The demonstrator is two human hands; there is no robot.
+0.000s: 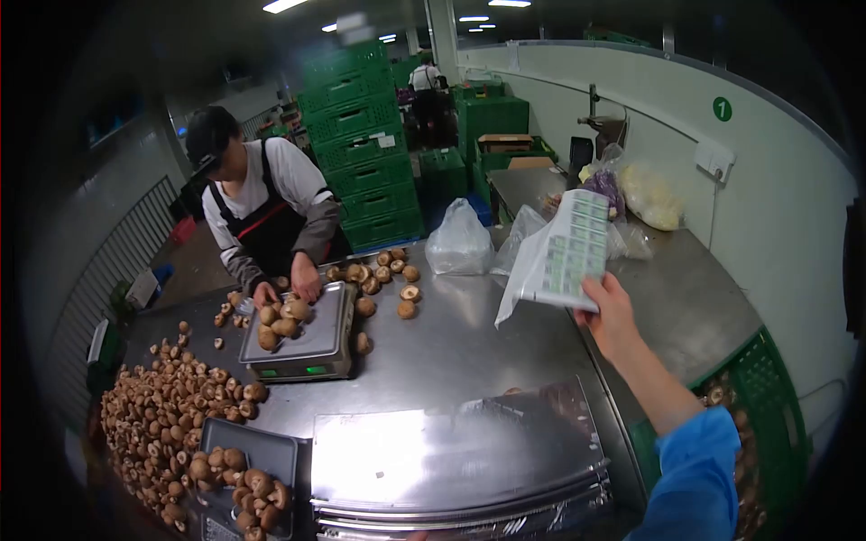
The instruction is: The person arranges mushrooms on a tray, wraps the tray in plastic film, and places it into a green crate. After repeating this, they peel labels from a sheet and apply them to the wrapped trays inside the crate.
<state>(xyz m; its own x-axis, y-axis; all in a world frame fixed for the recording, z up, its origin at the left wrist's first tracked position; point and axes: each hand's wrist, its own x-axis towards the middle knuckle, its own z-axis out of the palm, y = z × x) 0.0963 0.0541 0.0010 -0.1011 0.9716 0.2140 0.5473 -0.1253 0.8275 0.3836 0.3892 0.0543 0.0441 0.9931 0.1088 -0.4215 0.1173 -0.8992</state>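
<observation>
My right hand [609,311] is raised over the right part of the steel table, its fingers closed on the lower edge of a sheet of green-and-white labels [577,245]. White backing paper hangs from the sheet's left side. Below and to the left of this hand lies a flat, shiny metal-topped unit [451,455] at the table's front. My left hand does not show. Across the table a co-worker [275,194] has both hands at several brown mushrooms [281,323] on a scale [307,335] with green lit displays.
A large heap of mushrooms [162,406] covers the table's left side, beside a black tray [287,451] holding more. Plastic bags [460,239] lie at the back. Green crates [361,171] are stacked behind; another crate [767,388] with mushrooms stands at my right.
</observation>
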